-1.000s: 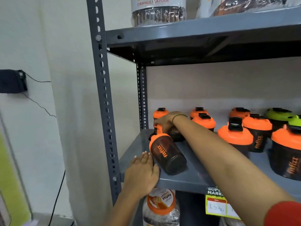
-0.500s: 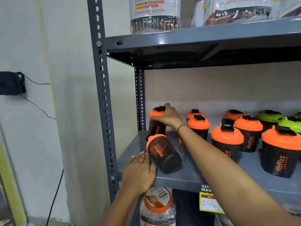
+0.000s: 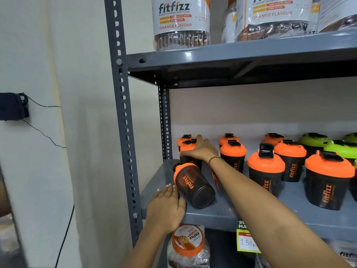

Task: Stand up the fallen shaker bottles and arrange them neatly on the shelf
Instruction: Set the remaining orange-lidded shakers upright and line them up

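Orange-lidded fallen shaker [image 3: 193, 185] empty, left hand [image 3: 166, 208] beside.

A person's right hand [image 3: 201, 149] rests atop an upright orange-lidded black shaker bottle [image 3: 188, 151] on a grey metal shelf [image 3: 289, 215]. The left hand [image 3: 166, 207] lies flat, touching a fallen black shaker bottle [image 3: 193, 185].

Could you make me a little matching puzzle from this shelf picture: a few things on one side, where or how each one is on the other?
Things:
1. fallen shaker bottle
2. green-lidded shakers
3. orange flavour jars
4. left hand

Place or state:
A. on the top shelf
B. lying on its side near the shelf's front left corner
C. flat on the shelf edge, beside the fallen bottle
D. upright at the far right of the middle shelf

Pairs: 1-B, 2-D, 3-A, 4-C
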